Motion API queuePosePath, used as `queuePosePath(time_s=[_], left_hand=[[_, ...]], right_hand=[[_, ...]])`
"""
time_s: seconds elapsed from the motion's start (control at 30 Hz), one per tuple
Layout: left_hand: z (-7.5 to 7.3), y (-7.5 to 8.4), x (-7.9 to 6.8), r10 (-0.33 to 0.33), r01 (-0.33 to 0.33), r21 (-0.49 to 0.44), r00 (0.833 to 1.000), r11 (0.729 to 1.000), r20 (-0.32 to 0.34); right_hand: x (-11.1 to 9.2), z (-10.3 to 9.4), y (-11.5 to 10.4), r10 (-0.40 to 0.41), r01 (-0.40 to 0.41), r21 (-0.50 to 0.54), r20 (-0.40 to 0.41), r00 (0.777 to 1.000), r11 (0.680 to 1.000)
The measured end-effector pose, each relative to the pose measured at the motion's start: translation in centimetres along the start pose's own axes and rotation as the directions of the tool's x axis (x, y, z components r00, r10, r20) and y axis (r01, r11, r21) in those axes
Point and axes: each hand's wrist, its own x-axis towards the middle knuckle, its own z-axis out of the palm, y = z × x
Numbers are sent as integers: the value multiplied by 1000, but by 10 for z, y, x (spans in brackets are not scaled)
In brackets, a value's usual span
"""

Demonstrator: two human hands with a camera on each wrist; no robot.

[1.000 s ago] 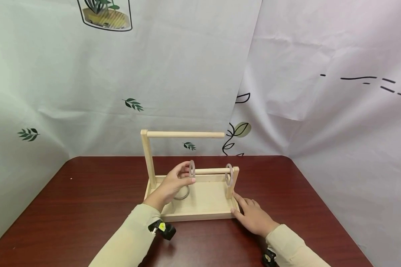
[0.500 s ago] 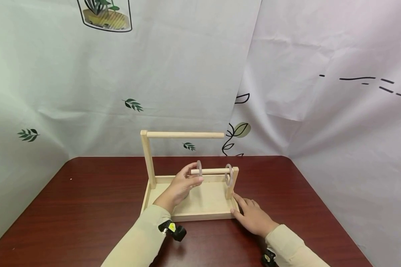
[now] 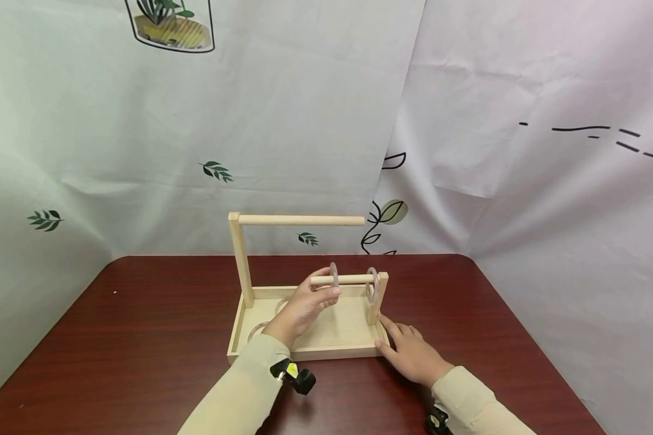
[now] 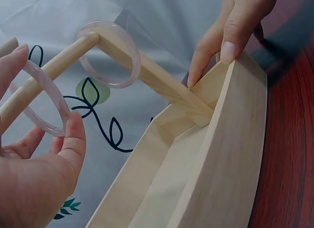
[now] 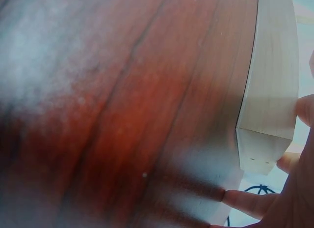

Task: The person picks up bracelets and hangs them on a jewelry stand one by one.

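My left hand pinches a translucent bangle between thumb and fingers. The lower wooden rod of a display stand passes through this bangle, short of the rod's right post. Farther along the same rod hangs a second bangle, right by the post. My right hand rests at the right front corner of the stand's tray, thumb on the rim and fingers extended along the side. Two more bangles lie in the tray, one at the left front, both partly hidden by my left arm.
A taller post at the tray's left end carries an upper rod, whose right end is free. The stand is on a dark red wooden table. A white printed cloth hangs behind it.
My left hand has moved right, bringing the bangle over the rod's free left end and along it. Bangles in the tray's left part have come into view. My right hand stays put.
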Motion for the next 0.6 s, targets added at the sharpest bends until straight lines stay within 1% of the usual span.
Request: queuePosePath(time_s=[0.27, 0.6], left_hand=[[6, -4, 3, -5, 5, 12, 1000, 1000, 14], [7, -10, 5, -8, 7, 30, 1000, 1000, 24]], right_hand=[[0, 0, -1, -5, 5, -9, -15, 1000, 1000], [0, 0, -2, -8, 8, -9, -28, 1000, 1000]])
